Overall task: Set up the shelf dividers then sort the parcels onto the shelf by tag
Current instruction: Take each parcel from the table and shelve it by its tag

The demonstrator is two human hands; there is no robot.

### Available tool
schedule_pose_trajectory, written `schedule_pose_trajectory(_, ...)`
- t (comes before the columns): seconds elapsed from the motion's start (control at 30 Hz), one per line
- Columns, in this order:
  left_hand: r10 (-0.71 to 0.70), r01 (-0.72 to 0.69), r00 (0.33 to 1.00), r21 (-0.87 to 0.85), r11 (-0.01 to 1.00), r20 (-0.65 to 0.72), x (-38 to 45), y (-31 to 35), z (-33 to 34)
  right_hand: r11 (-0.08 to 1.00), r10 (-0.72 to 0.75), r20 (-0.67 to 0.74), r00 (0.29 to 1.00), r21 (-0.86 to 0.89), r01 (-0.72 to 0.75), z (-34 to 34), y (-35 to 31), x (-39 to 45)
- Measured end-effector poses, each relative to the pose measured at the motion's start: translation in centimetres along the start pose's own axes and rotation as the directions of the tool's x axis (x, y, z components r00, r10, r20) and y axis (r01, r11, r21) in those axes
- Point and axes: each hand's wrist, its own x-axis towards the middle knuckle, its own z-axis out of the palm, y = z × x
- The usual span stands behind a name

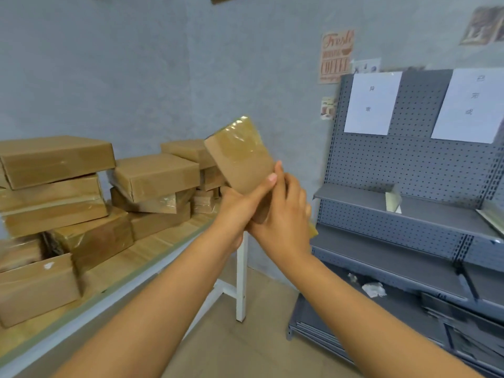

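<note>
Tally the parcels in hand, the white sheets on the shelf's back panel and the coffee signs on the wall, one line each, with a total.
cardboard parcel in hand: 1
white paper sheets on the back panel: 2
coffee sign on the wall: 1
Total: 4

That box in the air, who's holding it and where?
Both hands grip the parcel at its lower end: left hand from below, right hand wrapped beside it.

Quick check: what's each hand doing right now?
Left hand: grips the lower end of the brown parcel, thumb along its face.
Right hand: grips the same parcel from the right side.
</note>
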Motion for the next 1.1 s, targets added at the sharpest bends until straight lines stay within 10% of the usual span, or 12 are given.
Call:
schedule_pose_trajectory(0.2, 0.018, -0.061, 0.898, -0.084, 0.995, -0.439, 4.5, -1.3, -6.4, 0.954, -0.253, 0.268, 0.93, 0.231, 0.193, 4.5, -2.2, 1.4)
schedule_pose_trajectory(0.4, 0.016, -0.007, 0.894, 0.023, 1.0, -0.448, 6.9, -2.2, -13.7, 0.87, -0.277, 0.382, 0.882, 0.489, 0.061, 8.4, -2.6, 4.1)
schedule_pose_trajectory(0.63, -0.08, 0.078, 0.968, -0.014, 0.997, -0.238, 5.8, -0.2, -21.5, 0.973, 0.041, 0.459, 0.888, 0.183, -0.14, 11.7, 1.1, 8.6)
schedule_pose_trajectory(0.87, -0.092, 0.063, 0.976, -0.15, 0.987, -0.197, 3.3, 1.7, -24.7, 0.568, 0.029, 0.761, 0.649, 0.522, -0.637, 12.9, 1.3, 10.4)
schedule_pose_trajectory(1.1, -0.033, 0.042, 0.935, 0.019, 0.999, -0.352, 2.8, 3.7, -24.6, 0.349, -0.028, 0.699, 0.714, 0.676, -0.649, 13.7, 0.0, 10.3)
